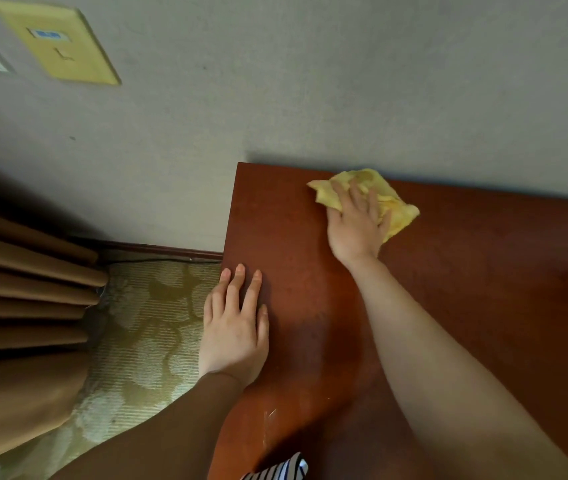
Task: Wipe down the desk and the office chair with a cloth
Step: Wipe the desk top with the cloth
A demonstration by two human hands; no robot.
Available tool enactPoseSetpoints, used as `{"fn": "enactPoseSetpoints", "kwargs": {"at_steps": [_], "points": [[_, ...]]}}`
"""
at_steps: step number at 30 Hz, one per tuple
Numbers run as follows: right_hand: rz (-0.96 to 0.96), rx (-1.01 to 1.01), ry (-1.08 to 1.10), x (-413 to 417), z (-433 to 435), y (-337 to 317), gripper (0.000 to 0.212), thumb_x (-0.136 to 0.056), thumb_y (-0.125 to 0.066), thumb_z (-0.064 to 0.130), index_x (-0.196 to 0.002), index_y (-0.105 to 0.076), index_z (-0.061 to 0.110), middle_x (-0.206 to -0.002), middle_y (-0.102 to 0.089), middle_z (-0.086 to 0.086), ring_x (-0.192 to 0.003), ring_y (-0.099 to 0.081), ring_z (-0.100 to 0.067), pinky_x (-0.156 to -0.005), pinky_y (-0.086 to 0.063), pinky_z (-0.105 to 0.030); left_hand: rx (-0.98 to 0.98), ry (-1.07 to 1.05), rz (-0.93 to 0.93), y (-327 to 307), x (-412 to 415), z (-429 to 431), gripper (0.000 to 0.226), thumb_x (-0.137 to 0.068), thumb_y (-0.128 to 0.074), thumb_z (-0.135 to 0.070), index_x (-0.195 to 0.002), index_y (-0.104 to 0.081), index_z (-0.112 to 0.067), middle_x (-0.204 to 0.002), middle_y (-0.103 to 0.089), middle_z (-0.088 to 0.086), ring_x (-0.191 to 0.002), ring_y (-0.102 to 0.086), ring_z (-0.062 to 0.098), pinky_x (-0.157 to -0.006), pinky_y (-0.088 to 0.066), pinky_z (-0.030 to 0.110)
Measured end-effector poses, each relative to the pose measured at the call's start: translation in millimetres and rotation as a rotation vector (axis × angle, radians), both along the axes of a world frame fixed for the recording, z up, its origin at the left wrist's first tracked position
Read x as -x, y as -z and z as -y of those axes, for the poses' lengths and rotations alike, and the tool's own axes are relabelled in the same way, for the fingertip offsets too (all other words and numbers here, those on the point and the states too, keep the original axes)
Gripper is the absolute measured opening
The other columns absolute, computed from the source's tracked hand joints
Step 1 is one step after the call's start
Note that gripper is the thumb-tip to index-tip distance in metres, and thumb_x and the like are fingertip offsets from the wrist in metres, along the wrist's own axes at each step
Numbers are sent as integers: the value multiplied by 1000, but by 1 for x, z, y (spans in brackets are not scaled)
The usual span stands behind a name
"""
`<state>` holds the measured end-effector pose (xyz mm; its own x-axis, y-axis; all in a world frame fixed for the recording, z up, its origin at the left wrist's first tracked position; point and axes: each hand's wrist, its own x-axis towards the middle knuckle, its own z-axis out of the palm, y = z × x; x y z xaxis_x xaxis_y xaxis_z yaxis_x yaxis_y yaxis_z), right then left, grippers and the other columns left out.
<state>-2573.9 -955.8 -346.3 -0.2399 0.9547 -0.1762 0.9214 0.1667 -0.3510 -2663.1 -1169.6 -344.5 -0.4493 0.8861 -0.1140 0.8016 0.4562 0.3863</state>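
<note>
A reddish-brown wooden desk fills the right half of the view, its back edge against a grey wall. A crumpled yellow cloth lies near the desk's far left corner. My right hand presses flat on the cloth with fingers spread, covering its middle. My left hand rests flat on the desk's left edge, fingers apart, holding nothing. The office chair is not in view.
Brown pleated curtains hang at the left. Patterned carpet lies between curtains and desk, with a dark cable along the skirting board. A yellow wall plate sits on the grey wall at upper left.
</note>
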Motion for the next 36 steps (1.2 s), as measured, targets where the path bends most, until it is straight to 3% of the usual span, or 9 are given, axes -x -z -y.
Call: {"fn": "enactPoseSetpoints", "kwargs": {"at_steps": [6,13,16,19,21,24,26,31,36], "points": [[-10,-21,-436,64,40,-3,43,-97,-29,49,-140,-29,50,-156,-15,15,-145,1,-15,-113,9,-49,-12,23,17,1,0,-2,58,-94,-23,-39,-142,-42,-12,-148,-39,13,-140,-29,31,-112,-25,46],[-134,72,-728,78,87,-2,42,-98,-32,38,-139,-35,45,-152,-25,19,-143,-3,-7,-114,12,-37,-108,34,130,4,8,6,65,-94,-24,-45,-141,-39,-3,-147,-35,18,-142,-23,30,-116,-20,44],[-141,121,-682,61,78,-4,45,-100,-29,37,-145,-32,32,-153,-27,15,-143,-5,-3,-115,6,-31,-178,85,217,3,18,9,63,-97,-31,-43,-145,-31,-3,-154,-27,12,-146,-12,19,-119,-10,34],[-30,52,-680,36,73,-6,47,-101,-30,39,-147,-25,34,-155,-18,18,-144,-2,-4,-117,0,-36,-113,195,259,1,28,16,68,-98,-38,-44,-152,-12,-12,-160,-4,2,-145,10,9,-120,-1,31],[0,21,-623,13,70,-5,47,-101,-30,39,-147,-22,39,-155,-14,19,-144,-2,-6,-116,-2,-36,14,259,182,1,32,24,80,-94,-37,-54,-151,6,-19,-157,17,-3,-142,23,6,-119,5,34],[41,10,-467,-28,62,-5,49,-101,-32,37,-147,-19,40,-156,-13,18,-145,-2,-7,-116,-5,-36,218,369,-18,-2,37,32,97,-78,-17,-79,-145,25,-23,-152,35,-2,-136,36,10,-115,16,43],[72,28,-362,-57,56,-7,50,-101,-32,36,-148,-17,38,-156,-12,17,-145,-2,-9,-116,-7,-38,308,465,-124,-5,38,38,111,-67,-12,-89,-143,32,-21,-149,41,2,-132,43,14,-111,21,48],[124,134,-66,-127,49,-16,50,-102,-27,33,-150,-11,33,-158,-6,10,-146,2,-15,-118,-9,-43,473,636,-316,-13,35,55,145,-49,-35,-99,-139,37,-11,-144,46,14,-131,44,30,-108,21,57],[109,209,80,-156,74,-22,50,-103,-25,29,-151,-10,29,-159,-5,4,-146,5,-22,-118,-4,-41,630,673,-413,-25,23,65,152,-47,-47,-95,-139,32,-3,-146,37,23,-135,34,38,-108,14,63]]}}
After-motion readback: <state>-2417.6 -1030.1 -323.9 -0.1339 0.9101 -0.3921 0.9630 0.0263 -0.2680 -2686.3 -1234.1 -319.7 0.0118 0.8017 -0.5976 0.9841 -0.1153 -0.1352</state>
